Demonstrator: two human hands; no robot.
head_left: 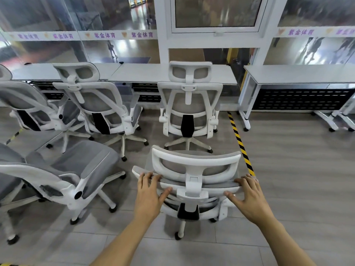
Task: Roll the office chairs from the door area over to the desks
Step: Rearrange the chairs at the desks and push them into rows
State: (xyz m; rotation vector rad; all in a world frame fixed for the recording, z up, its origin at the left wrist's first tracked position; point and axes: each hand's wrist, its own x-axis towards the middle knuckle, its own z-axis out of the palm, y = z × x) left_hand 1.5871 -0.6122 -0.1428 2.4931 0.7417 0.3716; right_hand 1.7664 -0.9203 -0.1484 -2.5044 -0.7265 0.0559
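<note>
A white-framed office chair [194, 162] with grey mesh stands right in front of me, its back towards me. My left hand [148, 191] rests on the left end of its backrest top, fingers spread and nearly straight, thumb against the frame. On the right end lies my right hand [247, 194], its fingers also extended over the edge. Directly ahead of this chair, another matching chair [189, 104] sits at the long white desk [172, 73].
Two more chairs [99, 104] [25, 104] stand at the desk to the left, and a fourth [63, 173] sits close at my left, turned sideways. A second desk [299, 73] is at the right. Yellow-black floor tape [240, 143] runs between them. Glass partitions stand behind.
</note>
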